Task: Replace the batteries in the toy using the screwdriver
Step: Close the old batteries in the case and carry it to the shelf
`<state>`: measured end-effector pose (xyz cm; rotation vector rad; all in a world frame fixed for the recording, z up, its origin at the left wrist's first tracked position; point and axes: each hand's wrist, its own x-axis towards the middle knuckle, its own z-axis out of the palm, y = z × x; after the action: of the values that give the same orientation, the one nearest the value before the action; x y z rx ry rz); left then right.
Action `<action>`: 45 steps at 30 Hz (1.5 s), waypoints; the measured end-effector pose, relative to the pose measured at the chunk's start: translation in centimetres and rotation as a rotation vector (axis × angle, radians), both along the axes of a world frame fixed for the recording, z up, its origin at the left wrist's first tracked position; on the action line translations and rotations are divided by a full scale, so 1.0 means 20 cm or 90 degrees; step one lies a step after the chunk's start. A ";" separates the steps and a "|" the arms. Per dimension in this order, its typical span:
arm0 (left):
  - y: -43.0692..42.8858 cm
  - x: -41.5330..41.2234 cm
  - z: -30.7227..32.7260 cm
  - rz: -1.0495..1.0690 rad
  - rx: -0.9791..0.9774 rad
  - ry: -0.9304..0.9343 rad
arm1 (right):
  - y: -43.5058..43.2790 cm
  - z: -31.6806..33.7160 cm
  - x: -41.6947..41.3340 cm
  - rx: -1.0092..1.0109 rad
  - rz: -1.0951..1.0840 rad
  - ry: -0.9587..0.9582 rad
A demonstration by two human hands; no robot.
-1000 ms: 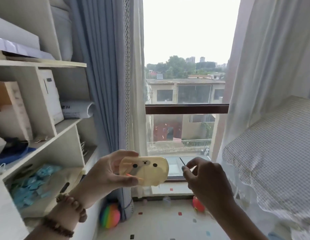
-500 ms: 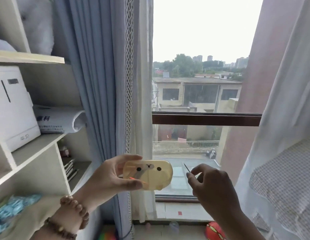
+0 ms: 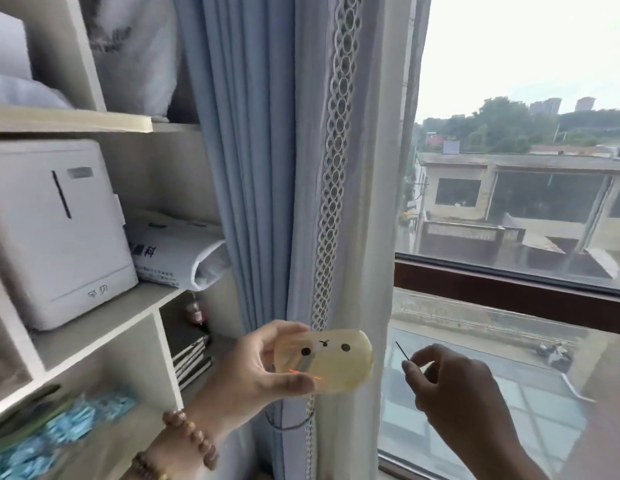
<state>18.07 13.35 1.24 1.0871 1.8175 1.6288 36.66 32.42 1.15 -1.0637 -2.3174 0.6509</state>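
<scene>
A pale yellow oval toy (image 3: 331, 362) with two black dot eyes and a small mouth mark is held up in front of the curtain. My left hand (image 3: 253, 370) grips its left end between thumb and fingers. To the right, my right hand (image 3: 454, 389) pinches a thin dark screwdriver (image 3: 402, 350), whose slim tip points up and left toward the toy. A small gap separates the tip from the toy. No batteries are visible.
White shelves (image 3: 104, 327) on the left hold a white appliance (image 3: 55, 233), a wrapped paper pack (image 3: 173, 254), notebooks (image 3: 192, 358) and blue packets (image 3: 59, 431). A blue curtain (image 3: 253, 168) with a lace edge hangs in the middle. A window (image 3: 516, 216) with a brown rail fills the right.
The view has swung left and upward, bringing the shelves and curtain closer. Both hands keep their hold on the toy and the screwdriver, held about the same distance apart.
</scene>
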 end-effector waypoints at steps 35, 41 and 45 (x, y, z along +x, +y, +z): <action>-0.63 -1.03 -0.20 0.774 -0.055 0.018 | -0.53 -0.04 -2.26 0.093 0.760 -0.012; -0.64 -1.07 -0.24 0.806 -0.143 0.032 | -0.64 -0.08 -2.31 0.038 0.770 0.017; -0.65 -1.07 -0.26 0.818 -0.170 0.035 | -0.68 -0.12 -2.38 0.122 0.712 0.048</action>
<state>-3.37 0.43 -3.91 -0.3292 2.8968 1.7821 -11.03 18.77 -1.30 0.4395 -2.6913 0.7807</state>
